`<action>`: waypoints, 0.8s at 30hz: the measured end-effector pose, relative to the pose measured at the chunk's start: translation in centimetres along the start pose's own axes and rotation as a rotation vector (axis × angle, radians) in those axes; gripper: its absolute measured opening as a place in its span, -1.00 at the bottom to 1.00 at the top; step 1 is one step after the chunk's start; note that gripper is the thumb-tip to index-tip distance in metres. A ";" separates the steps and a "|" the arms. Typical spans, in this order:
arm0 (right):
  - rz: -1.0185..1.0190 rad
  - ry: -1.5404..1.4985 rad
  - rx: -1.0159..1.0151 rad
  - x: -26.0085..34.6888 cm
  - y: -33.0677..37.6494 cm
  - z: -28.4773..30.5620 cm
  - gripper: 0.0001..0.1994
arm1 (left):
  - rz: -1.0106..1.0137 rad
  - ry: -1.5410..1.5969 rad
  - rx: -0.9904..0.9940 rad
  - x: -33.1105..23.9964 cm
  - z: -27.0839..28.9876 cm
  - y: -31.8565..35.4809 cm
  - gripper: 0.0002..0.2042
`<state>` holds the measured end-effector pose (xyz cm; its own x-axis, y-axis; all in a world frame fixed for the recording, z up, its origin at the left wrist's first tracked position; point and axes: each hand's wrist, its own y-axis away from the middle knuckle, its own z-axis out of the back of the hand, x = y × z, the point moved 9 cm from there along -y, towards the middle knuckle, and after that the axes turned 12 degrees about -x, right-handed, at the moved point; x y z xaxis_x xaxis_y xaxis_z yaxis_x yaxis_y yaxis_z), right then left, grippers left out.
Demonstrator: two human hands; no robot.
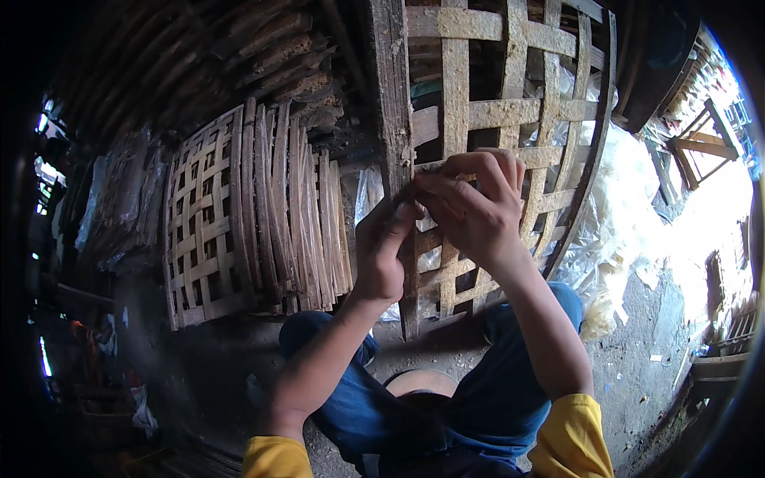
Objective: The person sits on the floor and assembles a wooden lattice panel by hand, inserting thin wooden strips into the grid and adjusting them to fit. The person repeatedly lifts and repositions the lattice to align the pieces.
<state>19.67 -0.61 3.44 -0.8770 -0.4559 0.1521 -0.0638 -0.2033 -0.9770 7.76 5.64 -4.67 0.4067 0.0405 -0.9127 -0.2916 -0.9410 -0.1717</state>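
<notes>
A woven bamboo lattice panel (486, 114) with a wooden frame stands upright in front of me, its left frame bar (392, 95) running up past my hands. My left hand (382, 253) is closed at this bar, thumb up, its fingertips partly behind the wood. From the other side my right hand (480, 205) reaches across the lattice. Its fingers are curled, and the thumb and forefinger meet close to the left fingertips at the bar. Whatever lies between those right fingertips is hidden. Both hands are at about the same height.
Several similar lattice panels (203, 215) lean in a stack to the left. Crumpled clear plastic sheeting (621, 215) lies behind and right of my panel. A round stool seat (421, 382) shows between my knees. A wooden frame (705, 143) stands at the far right.
</notes>
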 end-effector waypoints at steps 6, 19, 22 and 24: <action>0.026 0.009 0.021 0.7 -0.4 -0.4 -0.72 | 0.000 0.055 -0.002 -0.5 -0.7 -0.1 -0.54; -0.214 -0.073 -0.160 -4.5 -0.6 2.9 -0.77 | 0.007 -0.081 -0.109 0.5 2.0 -0.5 -0.66; -0.561 -0.346 -0.249 -9.7 1.3 5.7 -0.91 | -0.059 -0.138 -0.164 -0.3 2.7 -0.7 -0.66; -0.807 -0.511 -0.278 -11.7 2.3 6.9 -0.94 | -0.143 -0.161 -0.211 -1.5 2.8 -0.7 -0.67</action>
<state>33.09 -1.68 0.41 -0.2149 -0.6021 0.7690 -0.7177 -0.4366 -0.5424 4.89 7.23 -4.20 0.2831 0.2149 -0.9347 -0.0484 -0.9701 -0.2377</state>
